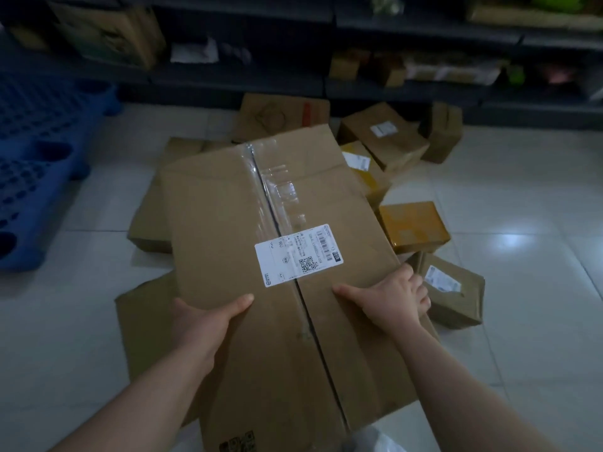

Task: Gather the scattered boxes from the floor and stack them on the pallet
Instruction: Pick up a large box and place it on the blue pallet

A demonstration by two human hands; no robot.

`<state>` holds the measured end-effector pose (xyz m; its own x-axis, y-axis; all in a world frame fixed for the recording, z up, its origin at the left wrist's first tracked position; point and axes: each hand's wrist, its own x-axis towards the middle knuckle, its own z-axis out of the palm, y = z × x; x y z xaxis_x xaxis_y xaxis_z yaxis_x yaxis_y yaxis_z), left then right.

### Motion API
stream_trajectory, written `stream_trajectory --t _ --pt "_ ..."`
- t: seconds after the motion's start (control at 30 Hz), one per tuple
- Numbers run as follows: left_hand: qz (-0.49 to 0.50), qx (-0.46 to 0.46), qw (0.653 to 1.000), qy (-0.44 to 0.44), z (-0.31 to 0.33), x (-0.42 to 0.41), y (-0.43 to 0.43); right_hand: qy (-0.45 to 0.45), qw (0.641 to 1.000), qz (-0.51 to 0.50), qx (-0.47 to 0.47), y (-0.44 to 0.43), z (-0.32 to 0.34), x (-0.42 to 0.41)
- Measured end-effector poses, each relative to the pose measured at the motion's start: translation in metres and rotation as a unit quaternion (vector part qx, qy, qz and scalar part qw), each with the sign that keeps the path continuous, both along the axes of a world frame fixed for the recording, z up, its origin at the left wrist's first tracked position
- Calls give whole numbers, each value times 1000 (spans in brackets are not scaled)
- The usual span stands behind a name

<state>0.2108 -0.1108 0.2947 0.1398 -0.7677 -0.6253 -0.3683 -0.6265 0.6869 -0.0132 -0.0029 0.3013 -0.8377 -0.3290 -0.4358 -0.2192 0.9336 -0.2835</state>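
A large taped cardboard box (228,207) with a white shipping label fills the middle of the view. My left hand (202,318) grips its left edge, thumb lying over the top. My right hand (391,298) grips its right edge, thumb on top and fingers curled round the side. The blue plastic pallet (36,151) lies on the floor at the left. Several smaller boxes lie scattered beyond and to the right: a yellow-taped box (412,226), a labelled box (452,288), a brown box (383,138) and a flat box (280,115).
Dark shelving (326,60) with cartons and parcels runs along the back wall. More flat cardboard (146,314) lies under the large box at the left. White floor tiles (522,223) stretch to the right and between the boxes and the pallet.
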Motion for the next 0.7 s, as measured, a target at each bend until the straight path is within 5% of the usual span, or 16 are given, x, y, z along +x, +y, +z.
stream_trajectory --t 0.7 --pt "153 -45 987 -3 165 367 -162 4 985 172 -18 -244 169 336"
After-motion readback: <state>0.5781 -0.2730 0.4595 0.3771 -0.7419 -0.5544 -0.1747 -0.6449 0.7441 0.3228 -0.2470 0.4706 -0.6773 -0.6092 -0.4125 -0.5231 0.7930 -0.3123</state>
